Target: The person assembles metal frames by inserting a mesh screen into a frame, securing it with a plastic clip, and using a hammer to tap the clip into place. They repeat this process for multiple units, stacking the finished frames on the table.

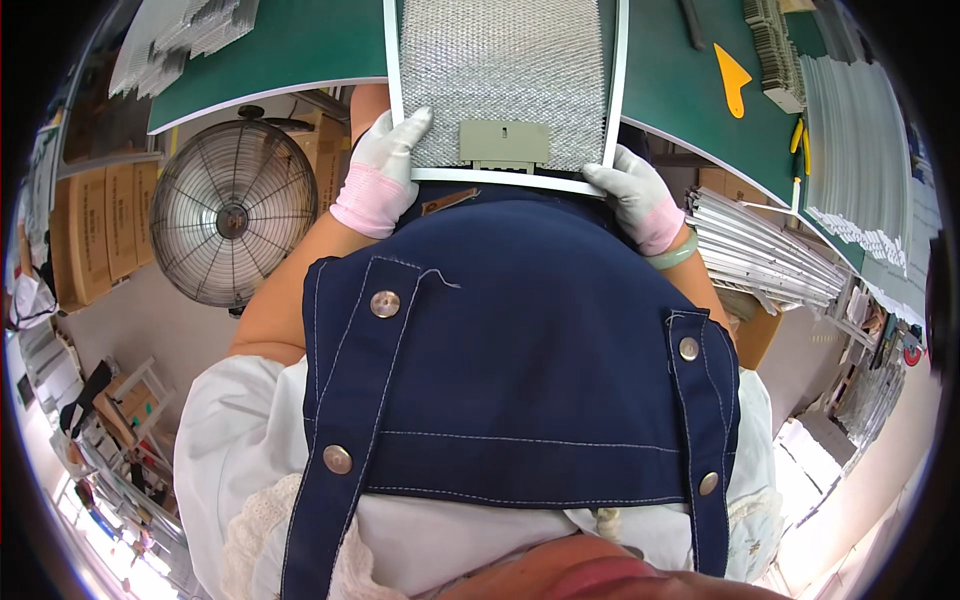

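A metal mesh filter panel [505, 60] in a pale aluminium frame lies over the green table and juts past its near edge toward my body. My left hand [385, 155], in a white glove with a pink cuff, grips the frame's near left corner, thumb on top of the mesh. At the near right corner my right hand [635, 190], gloved the same way, holds the frame with its thumb along the edge; its other fingers are mostly hidden below. A grey-green plastic latch plate [505, 143] sits at the middle of the near frame bar, between my hands.
On the green table [290, 50] stand stacked mesh sheets [180, 40] at left. A yellow scraper [733, 80], yellow-handled pliers [800, 150] and stacked strips [850, 130] are at right. A floor fan [232, 220] and cardboard boxes [100, 230] stand at left; aluminium profiles [765, 245] lie below the table at right.
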A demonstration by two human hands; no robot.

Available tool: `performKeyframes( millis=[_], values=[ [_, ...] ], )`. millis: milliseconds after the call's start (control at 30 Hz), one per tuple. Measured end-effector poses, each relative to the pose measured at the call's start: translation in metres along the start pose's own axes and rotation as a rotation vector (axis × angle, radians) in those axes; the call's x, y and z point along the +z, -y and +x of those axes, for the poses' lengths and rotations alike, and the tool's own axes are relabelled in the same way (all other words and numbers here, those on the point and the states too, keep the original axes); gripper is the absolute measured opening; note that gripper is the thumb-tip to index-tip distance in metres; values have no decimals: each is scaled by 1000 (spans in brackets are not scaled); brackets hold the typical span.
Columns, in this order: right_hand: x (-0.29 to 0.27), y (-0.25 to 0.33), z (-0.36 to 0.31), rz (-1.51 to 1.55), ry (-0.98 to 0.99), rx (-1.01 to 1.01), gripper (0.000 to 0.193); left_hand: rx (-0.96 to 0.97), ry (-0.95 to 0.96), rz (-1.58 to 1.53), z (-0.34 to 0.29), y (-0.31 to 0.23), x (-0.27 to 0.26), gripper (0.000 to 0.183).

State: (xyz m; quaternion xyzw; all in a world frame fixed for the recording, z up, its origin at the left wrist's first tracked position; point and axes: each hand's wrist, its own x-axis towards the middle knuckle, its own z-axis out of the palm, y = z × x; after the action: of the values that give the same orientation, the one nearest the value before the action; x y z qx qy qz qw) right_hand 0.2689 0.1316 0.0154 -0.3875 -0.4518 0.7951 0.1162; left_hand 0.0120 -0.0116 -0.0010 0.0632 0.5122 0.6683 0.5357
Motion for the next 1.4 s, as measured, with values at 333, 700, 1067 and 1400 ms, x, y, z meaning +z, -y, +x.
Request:
performKeyframes(
  millis=[333,700,1067,1400],
  values=[
    [-1,-10,3,172,32,50,32,-33,57,-28,1,-2,-2,36],
    [14,-8,5,356,95,-72,41,-19,138,-20,8,3,-5,38],
    [9,-24,24,310,-113,-137,25,-9,64,-31,1,-6,9,37],
    [22,8,13,47,-211,90,37,24,-12,54,4,-7,7,38]
  ],
)
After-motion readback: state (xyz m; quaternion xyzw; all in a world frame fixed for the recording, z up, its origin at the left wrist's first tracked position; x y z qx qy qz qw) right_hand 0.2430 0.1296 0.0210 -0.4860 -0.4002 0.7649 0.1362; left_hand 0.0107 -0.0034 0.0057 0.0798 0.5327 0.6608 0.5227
